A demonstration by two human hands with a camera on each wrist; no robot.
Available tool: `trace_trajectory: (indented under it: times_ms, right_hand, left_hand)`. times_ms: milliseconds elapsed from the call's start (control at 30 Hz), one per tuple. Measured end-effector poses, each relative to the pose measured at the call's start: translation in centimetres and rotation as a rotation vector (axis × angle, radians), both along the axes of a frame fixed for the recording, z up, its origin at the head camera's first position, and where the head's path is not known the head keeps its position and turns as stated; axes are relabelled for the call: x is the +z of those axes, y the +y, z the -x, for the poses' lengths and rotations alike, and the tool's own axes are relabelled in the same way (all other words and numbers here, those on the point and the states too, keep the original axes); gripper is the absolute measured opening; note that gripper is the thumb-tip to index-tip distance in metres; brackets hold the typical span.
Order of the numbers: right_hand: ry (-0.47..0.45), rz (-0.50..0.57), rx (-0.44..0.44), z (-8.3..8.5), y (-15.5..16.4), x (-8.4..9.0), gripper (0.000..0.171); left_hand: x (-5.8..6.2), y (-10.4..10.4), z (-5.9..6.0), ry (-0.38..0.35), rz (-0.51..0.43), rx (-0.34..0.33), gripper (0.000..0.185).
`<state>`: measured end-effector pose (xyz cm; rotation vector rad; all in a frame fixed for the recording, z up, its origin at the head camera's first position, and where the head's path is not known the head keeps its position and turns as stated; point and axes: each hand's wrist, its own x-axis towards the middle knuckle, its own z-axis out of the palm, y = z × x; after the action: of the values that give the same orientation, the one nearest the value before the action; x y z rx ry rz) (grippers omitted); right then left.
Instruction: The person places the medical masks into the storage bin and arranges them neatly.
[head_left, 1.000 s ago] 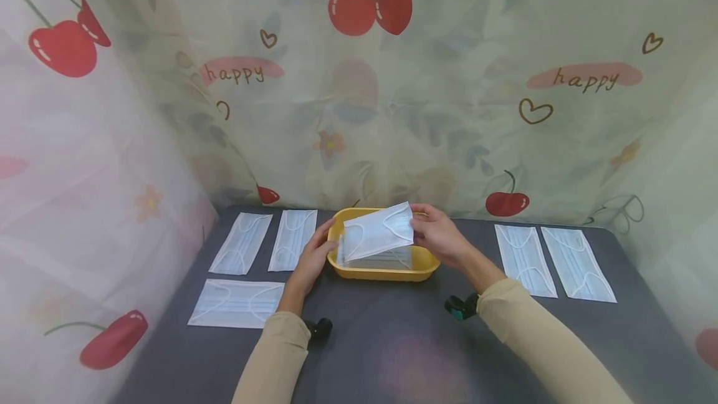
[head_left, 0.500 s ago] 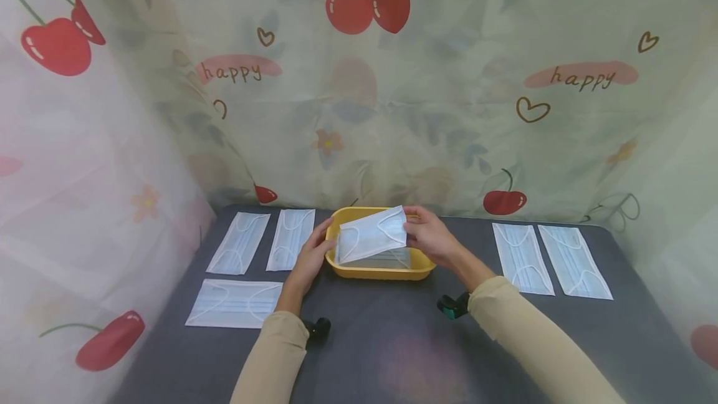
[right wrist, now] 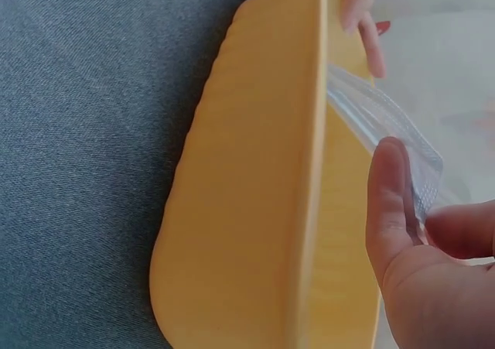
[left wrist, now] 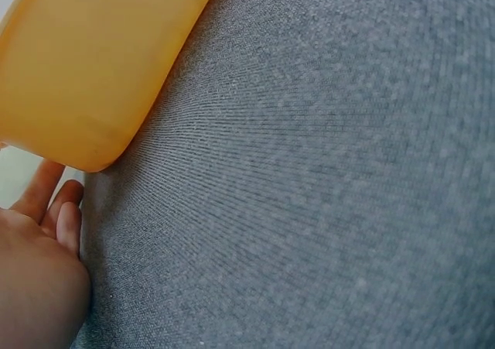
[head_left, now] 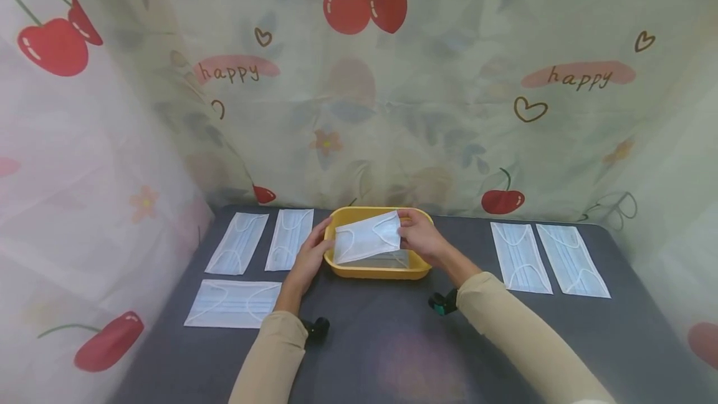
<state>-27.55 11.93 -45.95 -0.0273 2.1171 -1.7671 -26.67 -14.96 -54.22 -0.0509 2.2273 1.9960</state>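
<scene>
My right hand [head_left: 424,237] pinches the right end of a pale blue face mask [head_left: 366,239] between thumb and fingers. The mask is tilted over a yellow plastic basket [head_left: 381,274], its left end low inside near the left wall. Beneath it another mask [head_left: 387,259] lies in the basket. In the right wrist view, the pinched mask [right wrist: 387,121] slants down past the rim. My left hand [head_left: 305,259] holds the basket's left end, with the thumb at the rim and fingers round the outside. In the left wrist view, the fingers [left wrist: 42,190] reach behind the basket's end.
Three masks lie flat on the dark grey table [head_left: 359,341] at left: two upright ones [head_left: 238,243] [head_left: 289,239] and a sideways one [head_left: 232,303]. Two more masks [head_left: 521,257] [head_left: 573,260] lie at right. A cherry-printed curtain [head_left: 449,111] stands close behind the basket.
My right hand has moved left and slightly down with the mask, bringing it lower over the basket. My left hand stays at the basket's left end. The head view has shifted slightly.
</scene>
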Motion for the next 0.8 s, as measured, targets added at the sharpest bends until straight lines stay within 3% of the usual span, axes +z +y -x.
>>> trace_trajectory:
  times_ms: [267,500,800]
  right_hand:
    - [0.051,-0.129,0.023,-0.09,-0.22,-0.1,0.051]
    - [0.2,-0.406,0.087,-0.31,-0.3,0.09,0.05]
    - [0.267,-0.578,0.18,-0.29,-0.07,0.05,0.061]
  left_hand:
    - [-0.15,0.07,-0.09,-0.006,0.019,0.01,0.052]
    - [-0.08,-0.02,-0.01,0.0,0.016,0.011,0.052]
    - [-0.17,-0.02,-0.05,0.009,-0.002,0.013,0.053]
